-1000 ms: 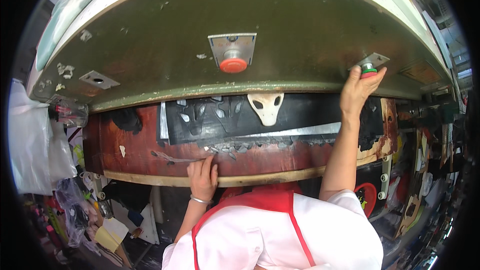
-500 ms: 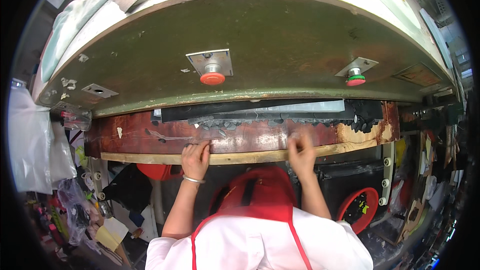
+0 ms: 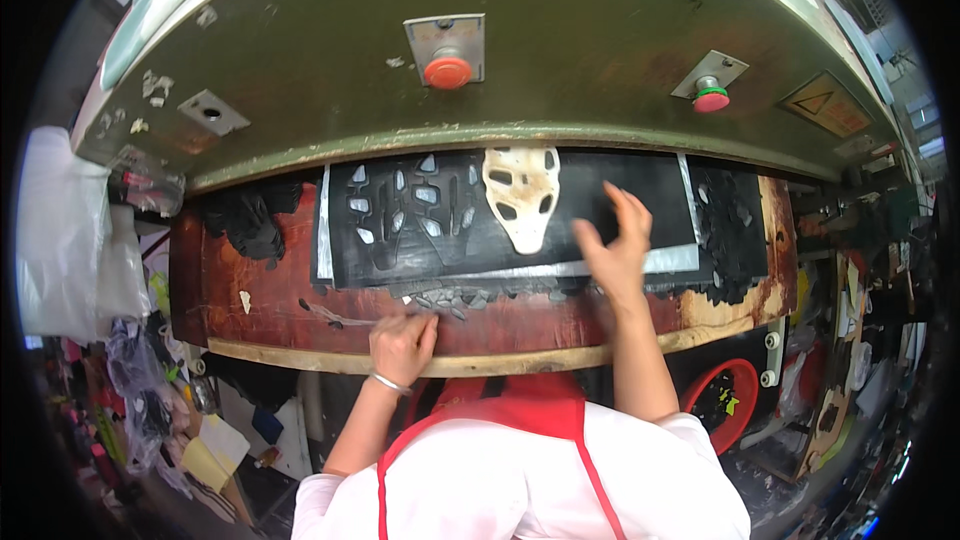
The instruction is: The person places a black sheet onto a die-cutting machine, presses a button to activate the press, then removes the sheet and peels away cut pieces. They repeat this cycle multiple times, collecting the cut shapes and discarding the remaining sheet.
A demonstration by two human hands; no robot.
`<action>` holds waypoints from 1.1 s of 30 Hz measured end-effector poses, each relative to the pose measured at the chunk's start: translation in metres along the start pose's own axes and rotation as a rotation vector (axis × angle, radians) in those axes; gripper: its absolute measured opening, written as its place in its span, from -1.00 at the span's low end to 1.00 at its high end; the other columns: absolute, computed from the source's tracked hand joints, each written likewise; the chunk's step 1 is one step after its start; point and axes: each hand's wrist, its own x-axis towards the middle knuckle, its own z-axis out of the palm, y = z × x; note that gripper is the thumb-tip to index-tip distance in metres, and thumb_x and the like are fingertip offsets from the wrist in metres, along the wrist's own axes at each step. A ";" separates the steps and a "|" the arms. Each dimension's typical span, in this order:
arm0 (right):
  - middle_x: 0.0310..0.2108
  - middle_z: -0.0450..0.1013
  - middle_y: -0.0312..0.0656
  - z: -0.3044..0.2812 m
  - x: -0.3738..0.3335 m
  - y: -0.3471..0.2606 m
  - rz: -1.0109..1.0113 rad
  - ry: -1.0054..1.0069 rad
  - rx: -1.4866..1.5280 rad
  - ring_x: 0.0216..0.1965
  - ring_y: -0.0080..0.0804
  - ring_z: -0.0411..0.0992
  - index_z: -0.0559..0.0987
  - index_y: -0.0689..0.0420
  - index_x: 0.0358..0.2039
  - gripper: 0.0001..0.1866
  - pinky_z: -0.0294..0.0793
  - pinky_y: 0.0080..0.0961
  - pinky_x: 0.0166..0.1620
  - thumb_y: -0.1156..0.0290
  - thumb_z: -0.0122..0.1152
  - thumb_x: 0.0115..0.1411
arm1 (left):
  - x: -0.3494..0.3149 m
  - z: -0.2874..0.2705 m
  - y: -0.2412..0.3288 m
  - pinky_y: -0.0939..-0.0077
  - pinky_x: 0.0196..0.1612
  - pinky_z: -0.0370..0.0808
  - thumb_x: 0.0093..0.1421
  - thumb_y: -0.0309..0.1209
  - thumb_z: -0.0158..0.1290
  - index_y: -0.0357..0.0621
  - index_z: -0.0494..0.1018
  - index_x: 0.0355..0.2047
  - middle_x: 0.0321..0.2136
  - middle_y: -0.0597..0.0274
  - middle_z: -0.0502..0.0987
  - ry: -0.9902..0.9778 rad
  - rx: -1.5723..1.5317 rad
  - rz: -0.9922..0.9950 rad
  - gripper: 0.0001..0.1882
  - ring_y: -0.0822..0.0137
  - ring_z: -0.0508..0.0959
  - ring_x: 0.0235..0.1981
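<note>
Right hand (image 3: 621, 256) newly beside cream template (image 3: 525, 196)

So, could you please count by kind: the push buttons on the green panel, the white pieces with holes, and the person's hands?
Orange-red push button and green-ringed push button: 2
White piece with holes: 1
Left hand and right hand: 2
Total: 5

On my screen the light is mod. bright; exact src. I cannot tell. The white shirt (image 3: 650, 470) is nearly overexposed, the green panel (image 3: 570, 70) rather dim. The surface (image 3: 540, 332) has faint glare toward its front edge, which bends w/ fisheye. The right hand (image 3: 622, 252) is slightly blurred; pic. corners are black.
</note>
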 end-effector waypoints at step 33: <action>0.17 0.10 0.28 -0.019 -0.074 -0.008 -0.014 -0.148 -0.122 0.23 0.28 0.04 0.06 0.18 0.32 0.15 0.09 0.01 0.26 0.46 0.49 -0.32 | -0.012 -0.020 -0.002 -0.12 0.31 0.03 0.07 -0.32 0.10 -0.09 0.37 0.15 0.22 -0.09 0.24 -0.176 0.269 0.140 -0.42 -0.04 0.20 0.29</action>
